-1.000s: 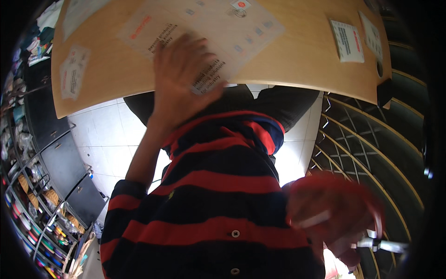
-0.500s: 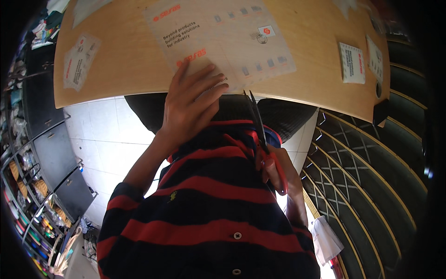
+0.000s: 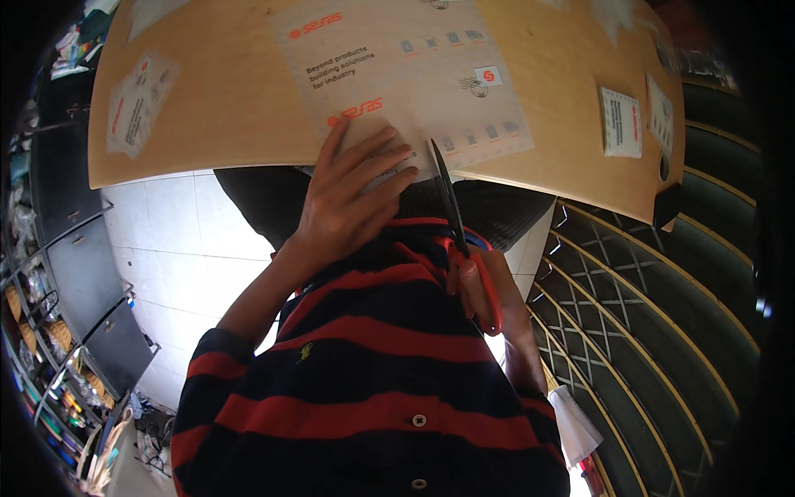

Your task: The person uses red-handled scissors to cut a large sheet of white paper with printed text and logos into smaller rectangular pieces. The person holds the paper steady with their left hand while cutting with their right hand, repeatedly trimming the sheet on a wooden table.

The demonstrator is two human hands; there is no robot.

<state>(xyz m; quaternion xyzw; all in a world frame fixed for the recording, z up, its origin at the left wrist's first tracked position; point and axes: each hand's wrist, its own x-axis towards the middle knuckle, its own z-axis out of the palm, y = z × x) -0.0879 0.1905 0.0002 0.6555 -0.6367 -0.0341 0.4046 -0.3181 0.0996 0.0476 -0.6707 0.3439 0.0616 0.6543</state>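
Observation:
My left hand (image 3: 348, 195) lies flat with fingers spread on the near edge of a large pale printed sheet (image 3: 414, 74) on the wooden table (image 3: 232, 108). My right hand (image 3: 489, 286) grips red-handled scissors (image 3: 451, 203). Their dark blades point up at the sheet's near edge, just right of my left fingertips, and look nearly closed. My dark shirt with red stripes fills the lower middle of the view.
A small printed card (image 3: 137, 103) lies at the table's left, and two more cards (image 3: 621, 123) lie at its right. A wire mesh structure (image 3: 654, 331) curves along the right. Shelves with small goods (image 3: 50, 348) stand at the lower left over white floor tiles.
My right hand rose from low at the right with the scissors and brought the blades to the sheet's near edge. My left hand stayed on the sheet.

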